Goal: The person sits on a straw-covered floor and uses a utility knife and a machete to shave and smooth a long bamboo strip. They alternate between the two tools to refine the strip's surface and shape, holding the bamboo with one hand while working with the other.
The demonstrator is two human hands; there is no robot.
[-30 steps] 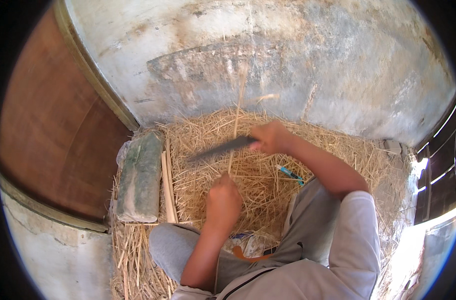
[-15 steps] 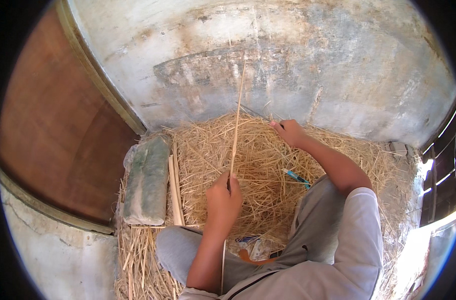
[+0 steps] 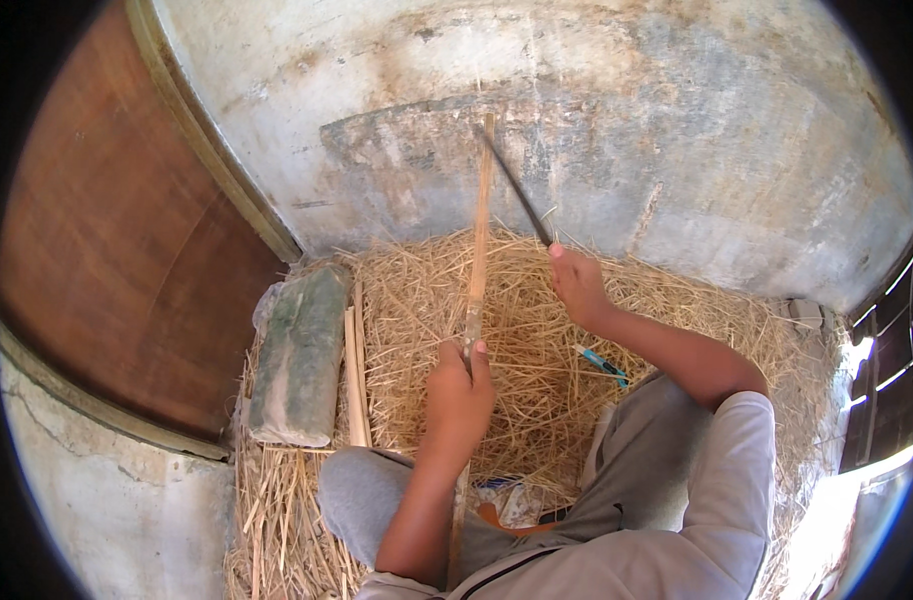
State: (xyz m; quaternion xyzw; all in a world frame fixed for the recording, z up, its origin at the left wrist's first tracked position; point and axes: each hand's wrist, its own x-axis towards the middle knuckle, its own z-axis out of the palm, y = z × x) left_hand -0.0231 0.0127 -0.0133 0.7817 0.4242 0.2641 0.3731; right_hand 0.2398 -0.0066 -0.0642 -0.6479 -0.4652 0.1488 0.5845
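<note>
- Far left: brown door panel [image 3: 127, 250] in a wooden frame [image 3: 212, 140], its edges bowed toward the rim of the view.
- Lower left: loose pale stalks [image 3: 282, 510] on the ground, beside my bent left knee [image 3: 362, 490].
- Above them: greenish-grey block [image 3: 299, 360], long, rounded at the edges, lying flat.
- Just right of the block: a few pale narrow strips [image 3: 356, 385], lying lengthwise alongside it.
- My left hand [image 3: 461, 395]: fingers closed round the long strip [image 3: 480, 240], thumb and forefinger uppermost. The strip rises well above my fist, its upper end showing against the stained wall [image 3: 677, 120]; its lower part runs down beside my forearm.
- Between my legs, low: a curved orange band [image 3: 512, 524].
- Long dark blade [image 3: 522, 195], slanting up and left. Its tip is near the strip's top; cannot tell if they touch.
- My right hand [image 3: 579, 288]: fingers wrapped on the blade's handle, the grip mostly covered.
- Bed of straw-coloured shavings [image 3: 532, 375] beneath both hands.
- Right of centre: small blue-and-black tool [image 3: 604, 362] on the shavings, near my right leg [image 3: 642, 435].
- Far right: dark slats [image 3: 882, 360], bright light in the gaps.
</note>
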